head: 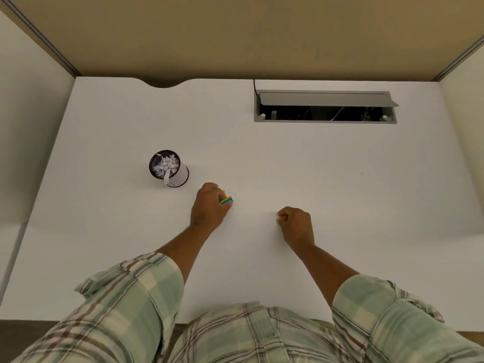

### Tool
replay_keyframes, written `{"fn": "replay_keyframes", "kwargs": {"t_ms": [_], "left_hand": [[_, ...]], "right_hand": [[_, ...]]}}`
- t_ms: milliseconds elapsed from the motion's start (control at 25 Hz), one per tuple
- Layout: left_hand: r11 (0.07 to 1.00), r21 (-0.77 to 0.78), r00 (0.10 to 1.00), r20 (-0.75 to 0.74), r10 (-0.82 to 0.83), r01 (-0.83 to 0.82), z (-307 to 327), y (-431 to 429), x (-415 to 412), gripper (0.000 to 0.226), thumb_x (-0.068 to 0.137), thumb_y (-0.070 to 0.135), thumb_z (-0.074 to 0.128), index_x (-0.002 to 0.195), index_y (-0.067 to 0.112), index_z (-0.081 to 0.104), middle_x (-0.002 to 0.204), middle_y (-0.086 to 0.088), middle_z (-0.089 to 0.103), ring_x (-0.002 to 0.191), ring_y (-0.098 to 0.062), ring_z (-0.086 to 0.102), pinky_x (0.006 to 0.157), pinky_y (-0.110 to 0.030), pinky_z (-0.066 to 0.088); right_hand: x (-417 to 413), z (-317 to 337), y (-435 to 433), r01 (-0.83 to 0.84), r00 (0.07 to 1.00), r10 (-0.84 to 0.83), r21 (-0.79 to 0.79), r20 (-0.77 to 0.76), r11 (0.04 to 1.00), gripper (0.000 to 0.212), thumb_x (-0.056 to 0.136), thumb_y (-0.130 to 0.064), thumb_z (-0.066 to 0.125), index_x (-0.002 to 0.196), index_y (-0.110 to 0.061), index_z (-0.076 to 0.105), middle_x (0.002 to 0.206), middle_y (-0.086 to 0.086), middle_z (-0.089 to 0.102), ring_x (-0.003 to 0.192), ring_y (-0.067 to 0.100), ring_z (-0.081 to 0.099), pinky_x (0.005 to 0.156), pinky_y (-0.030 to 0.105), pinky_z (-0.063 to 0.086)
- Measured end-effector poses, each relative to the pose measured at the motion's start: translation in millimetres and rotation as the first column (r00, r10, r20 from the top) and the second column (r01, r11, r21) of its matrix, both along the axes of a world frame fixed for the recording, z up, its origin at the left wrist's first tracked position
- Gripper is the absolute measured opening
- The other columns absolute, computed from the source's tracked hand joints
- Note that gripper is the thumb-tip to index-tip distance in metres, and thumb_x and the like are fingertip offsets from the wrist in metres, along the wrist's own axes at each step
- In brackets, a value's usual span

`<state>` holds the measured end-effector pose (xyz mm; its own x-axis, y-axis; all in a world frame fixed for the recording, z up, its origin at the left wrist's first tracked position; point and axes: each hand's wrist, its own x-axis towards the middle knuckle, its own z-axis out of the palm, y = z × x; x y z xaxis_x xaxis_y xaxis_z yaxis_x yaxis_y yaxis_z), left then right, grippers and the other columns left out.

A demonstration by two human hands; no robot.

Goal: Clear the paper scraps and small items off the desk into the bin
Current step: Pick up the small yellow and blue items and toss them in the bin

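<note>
A small black mesh bin (157, 171) stands on the white desk (288, 158), left of centre, filled with crumpled white paper scraps (167, 165); one strip hangs over its rim. My left hand (208, 208) rests on the desk just to the right of and nearer than the bin, its fingers closed on a small yellow, blue and green item (226, 200) that pokes out at the fingertips. My right hand (297, 225) lies on the desk further right as a loose fist; nothing shows in it.
An open grey cable tray (324, 107) with a raised lid is sunk into the desk at the back right. Tan partition panels wall the desk at the back and sides. The desk's front edge runs just before my checked shirt.
</note>
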<state>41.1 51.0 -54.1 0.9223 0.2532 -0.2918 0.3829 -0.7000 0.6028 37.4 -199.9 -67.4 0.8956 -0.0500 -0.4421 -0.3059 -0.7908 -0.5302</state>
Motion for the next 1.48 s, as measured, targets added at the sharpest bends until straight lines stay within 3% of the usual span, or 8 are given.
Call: {"fn": "replay_keyframes", "kwargs": {"t_ms": [200, 400, 560, 840, 1000, 1120, 1280, 1480], "left_hand": [[1.000, -0.014, 0.999, -0.043, 0.019, -0.019, -7.2, 2.3, 7.3, 0.013, 0.078, 0.017, 0.082, 0.078, 0.015, 0.069, 0.099, -0.006, 0.064, 0.090, -0.020, 0.060, 0.075, -0.026, 0.041], [0.995, -0.035, 0.994, -0.060, 0.094, -0.097, -8.3, 4.8, 3.9, 0.012, 0.078, 0.018, 0.083, 0.082, 0.012, 0.074, 0.095, -0.006, 0.064, 0.086, -0.020, 0.060, 0.075, -0.029, 0.048], [0.965, -0.160, 0.977, -0.082, 0.195, -0.206, -2.1, 4.1, -4.5, 0.015, 0.073, 0.014, 0.088, 0.077, 0.011, 0.074, 0.087, -0.005, 0.069, 0.079, -0.019, 0.064, 0.068, -0.026, 0.049], [0.864, -0.366, 0.933, -0.035, 0.359, -0.346, 21.3, 18.7, -22.3, 0.020, 0.067, 0.015, 0.090, 0.074, 0.017, 0.071, 0.071, 0.004, 0.073, 0.058, 0.003, 0.063, 0.055, -0.013, 0.050], [0.821, -0.419, 0.894, 0.049, 0.446, -0.387, 43.4, 48.9, -22.8, 0.020, 0.069, 0.020, 0.090, 0.074, 0.020, 0.071, 0.072, 0.004, 0.075, 0.064, -0.004, 0.068, 0.060, -0.018, 0.057], [0.808, -0.410, 0.854, 0.119, 0.507, -0.423, 58.2, 76.4, -19.7, 0.018, 0.071, 0.019, 0.088, 0.074, 0.025, 0.071, 0.071, 0.008, 0.074, 0.061, 0.001, 0.065, 0.059, -0.014, 0.052], [0.785, -0.379, 0.787, 0.194, 0.586, -0.491, 69.3, 111.1, -8.8, 0.011, 0.078, 0.014, 0.083, 0.087, 0.016, 0.077, 0.080, 0.004, 0.075, 0.070, -0.002, 0.069, 0.068, -0.017, 0.056], [0.826, -0.281, 0.797, 0.241, 0.554, -0.489, 77.4, 140.7, 18.3, 0.012, 0.087, 0.007, 0.074, 0.098, 0.006, 0.078, 0.094, -0.008, 0.077, 0.086, -0.021, 0.074, 0.082, -0.035, 0.062]], "right_hand": [[1.3, 0.5, 5.6, -0.084, 0.996, 0.080, -0.107, -0.037, 0.991, 0.027, 0.087, 0.000, 0.047, 0.079, -0.018, 0.066, 0.082, 0.001, 0.065, 0.074, 0.021, 0.064, 0.061, 0.029, 0.051], [1.9, -0.3, 7.1, -0.140, 0.989, 0.133, -0.129, -0.057, 0.982, 0.031, 0.079, 0.011, 0.040, 0.078, -0.015, 0.057, 0.090, 0.004, 0.058, 0.074, 0.019, 0.055, 0.052, 0.021, 0.033], [0.0, 4.0, 14.3, -0.057, 0.998, 0.056, -0.039, -0.027, 0.998, 0.027, 0.087, 0.002, 0.046, 0.079, -0.015, 0.064, 0.081, -0.001, 0.066, 0.073, 0.017, 0.062, 0.054, 0.020, 0.042], [14.5, 31.5, 74.0, -0.041, 0.998, 0.032, 0.214, 0.046, 0.976, 0.012, 0.084, -0.013, 0.068, 0.078, -0.021, 0.074, 0.074, -0.014, 0.070, 0.073, 0.004, 0.065, 0.064, 0.015, 0.048], [34.2, 51.4, 123.8, -0.094, 0.990, 0.058, 0.305, 0.126, 0.948, 0.008, 0.081, -0.018, 0.076, 0.077, -0.024, 0.073, 0.077, -0.015, 0.072, 0.072, -0.003, 0.065, 0.065, 0.009, 0.045], [52.2, 63.6, 162.7, -0.167, 0.977, 0.112, 0.321, 0.183, 0.932, 0.007, 0.082, -0.019, 0.076, 0.078, -0.024, 0.073, 0.077, -0.015, 0.071, 0.073, -0.005, 0.063, 0.066, 0.007, 0.042], [77.2, 80.4, 213.1, -0.283, 0.946, 0.215, 0.296, 0.242, 0.912, 0.004, 0.086, -0.019, 0.075, 0.083, -0.022, 0.074, 0.076, -0.017, 0.067, 0.073, -0.006, 0.061, 0.065, 0.005, 0.040], [104.5, 92.5, 264.0, -0.373, 0.914, 0.313, 0.230, 0.258, 0.899, 0.009, 0.087, -0.012, 0.069, 0.084, -0.019, 0.073, 0.080, -0.009, 0.071, 0.074, 0.005, 0.064, 0.065, 0.020, 0.049]]}}
